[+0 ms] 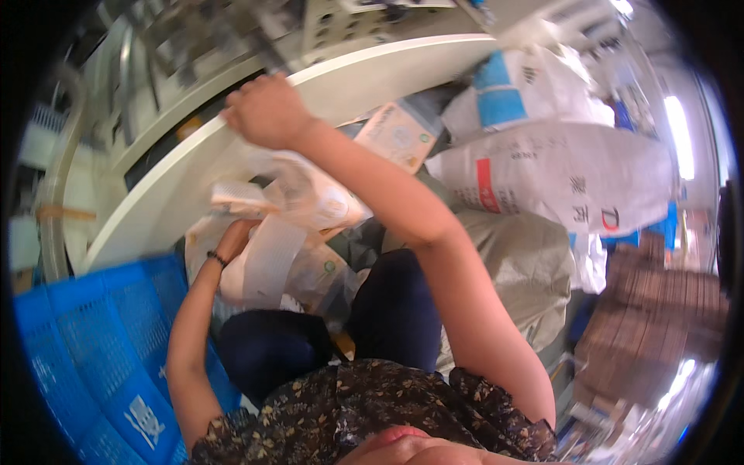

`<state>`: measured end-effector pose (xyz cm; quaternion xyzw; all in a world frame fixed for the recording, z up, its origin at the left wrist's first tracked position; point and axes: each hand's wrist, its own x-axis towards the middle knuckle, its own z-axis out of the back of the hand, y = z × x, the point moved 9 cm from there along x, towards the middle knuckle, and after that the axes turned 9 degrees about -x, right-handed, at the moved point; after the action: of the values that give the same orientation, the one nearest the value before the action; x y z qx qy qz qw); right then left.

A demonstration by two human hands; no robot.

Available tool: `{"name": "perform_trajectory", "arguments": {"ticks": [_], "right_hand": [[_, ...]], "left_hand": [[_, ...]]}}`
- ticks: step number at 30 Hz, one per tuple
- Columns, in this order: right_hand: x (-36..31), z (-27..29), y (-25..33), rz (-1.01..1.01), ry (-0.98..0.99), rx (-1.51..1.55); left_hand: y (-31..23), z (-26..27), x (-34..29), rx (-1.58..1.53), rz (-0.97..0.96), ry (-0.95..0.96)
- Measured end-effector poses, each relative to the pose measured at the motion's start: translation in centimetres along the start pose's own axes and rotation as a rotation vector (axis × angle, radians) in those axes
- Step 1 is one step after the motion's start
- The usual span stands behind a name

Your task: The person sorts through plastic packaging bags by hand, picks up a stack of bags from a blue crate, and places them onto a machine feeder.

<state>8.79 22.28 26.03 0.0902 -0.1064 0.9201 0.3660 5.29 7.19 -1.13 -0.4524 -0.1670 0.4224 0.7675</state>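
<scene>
My right hand is over the upper edge of a white panel, its fingers curled and the fingertips hidden. Behind the panel lies a dark gap like that of a pulled-out drawer. Lower and to the left, my left hand, with a dark bracelet at the wrist, is closed at a translucent plastic bag that covers part of its fingers. More clear bags with pale orange printed packs inside lie heaped above my knees. One flat orange-and-white pack leans near the panel.
A blue plastic crate stands at my left. On the right lie large white woven sacks and a beige sack. Stacked brown cardboard is farther right. Beyond the panel, a work surface with metal parts is blurred.
</scene>
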Motion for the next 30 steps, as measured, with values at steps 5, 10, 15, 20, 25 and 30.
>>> {"name": "perform_trajectory", "arguments": {"ticks": [5,10,15,20,25,30], "right_hand": [[-0.2,1.0,3.1,0.073,-0.006,0.114],[-2.8,7.1,2.2,0.214,-0.462,0.507],[-10.8,2.6,-0.7,0.156,-0.129,0.335],[-18.7,-10.1,-5.6,-0.27,0.294,0.144],[-24.2,-21.6,-12.1,-0.939,0.634,0.276],[-27.0,-27.9,-12.9,-0.853,0.607,0.297]], "left_hand": [[-3.2,-2.8,-6.8,0.007,0.402,0.259],[-5.4,-1.0,-6.5,0.074,0.398,0.01],[-2.0,0.4,-6.6,0.198,0.554,-0.008],[3.1,2.5,-9.9,0.108,0.781,0.101],[4.1,4.6,-12.3,0.37,0.842,0.194],[-2.4,7.5,-7.4,0.164,0.456,-0.007]]}}
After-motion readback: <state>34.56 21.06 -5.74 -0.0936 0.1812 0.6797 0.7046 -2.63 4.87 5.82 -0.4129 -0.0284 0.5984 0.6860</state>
